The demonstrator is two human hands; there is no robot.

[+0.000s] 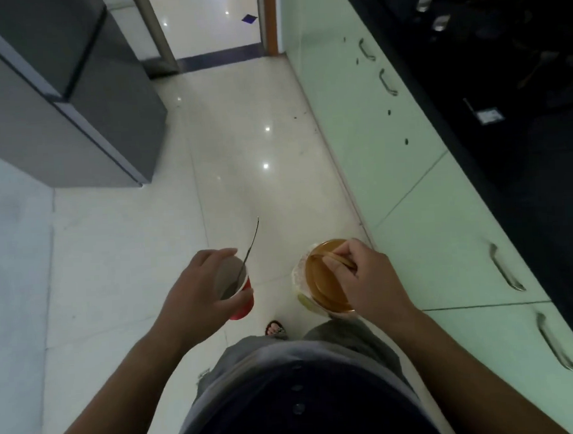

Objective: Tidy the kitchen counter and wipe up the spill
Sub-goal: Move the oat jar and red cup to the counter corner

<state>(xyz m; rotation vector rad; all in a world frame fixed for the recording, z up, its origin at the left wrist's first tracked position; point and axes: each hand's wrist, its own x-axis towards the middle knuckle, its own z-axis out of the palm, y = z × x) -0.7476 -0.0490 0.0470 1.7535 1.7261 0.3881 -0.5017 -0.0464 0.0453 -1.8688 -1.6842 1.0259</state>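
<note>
In the head view, the clearing step is judged to be in hand. Two loads of used tableware are held over the floor, in the aisle beside the counter.

A red cup is gripped from above by the left hand, with the fingers curled over its rim and the thumb set against the near side. A thin metal handle, probably a spoon's, stands out of the cup at a slant.

A round brown dish is held by the right hand, with a paler, whitish dish stacked under it. The fingers are curled over the brown rim, and what looks like a wooden stick is pinched against it.

The spill cannot be made out, since the counter is a dark slab at the right edge and too dim to read.

The next move is judged to call for a place where both loads can be set down, so that a cloth can be fetched. The stack should be kept level and the cup upright, or the handle may slide out.

The floor is made of glossy pale tiles that reflect the lights. The cabinets are smooth and pale green, with curved metal handles. A grey, flat-sided fridge stands to the left.
</note>
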